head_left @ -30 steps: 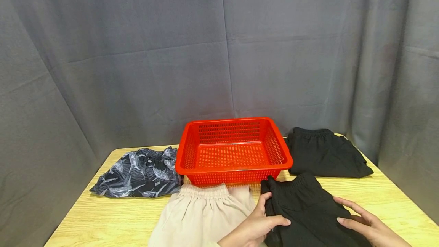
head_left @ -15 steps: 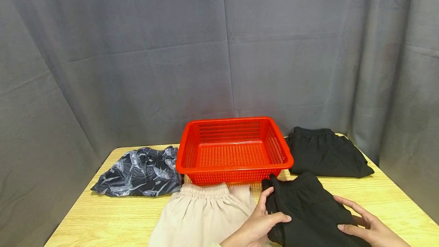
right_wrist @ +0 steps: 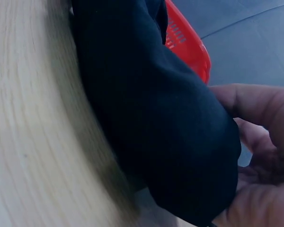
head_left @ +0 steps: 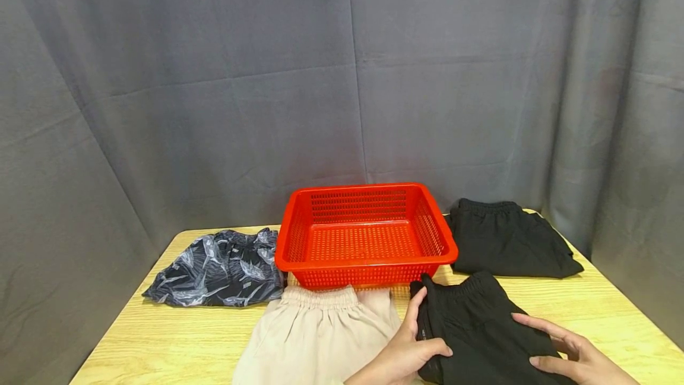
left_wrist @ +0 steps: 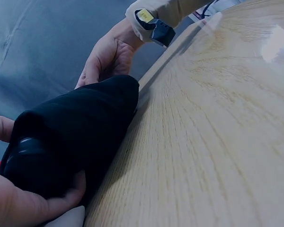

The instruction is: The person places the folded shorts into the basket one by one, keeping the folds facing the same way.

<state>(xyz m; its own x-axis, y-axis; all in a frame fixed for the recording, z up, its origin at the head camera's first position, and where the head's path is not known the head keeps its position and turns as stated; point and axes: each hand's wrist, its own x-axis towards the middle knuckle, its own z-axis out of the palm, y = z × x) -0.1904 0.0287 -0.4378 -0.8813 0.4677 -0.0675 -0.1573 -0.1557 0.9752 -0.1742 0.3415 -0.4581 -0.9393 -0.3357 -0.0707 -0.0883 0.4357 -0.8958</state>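
Black pants (head_left: pixel 481 331) with a gathered elastic waistband lie folded at the front right of the table. My left hand (head_left: pixel 402 354) grips their left side, thumb on top and fingers around the folded edge. On the opposite side, my right hand (head_left: pixel 574 352) holds the right edge between thumb and fingers. The left wrist view shows the pants (left_wrist: pixel 80 123) as a thick folded roll, its near end between the left thumb and fingers. In the right wrist view, the right fingers (right_wrist: pixel 255 101) curl at the cloth's edge. The lower part of the pants runs out of the head view.
Beige pants (head_left: pixel 315 337) lie just left of the black pair. Behind them stands a red perforated basket (head_left: pixel 369 264) with nothing in it. Dark leaf-print shorts (head_left: pixel 224 269) lie at the back left, another folded black garment (head_left: pixel 507 242) at the back right. A grey curtain (head_left: pixel 267 106) hangs behind.
Both hands stay on the black pants. The left edge has shifted slightly right, and the right index finger has slid a little left and down over the cloth.
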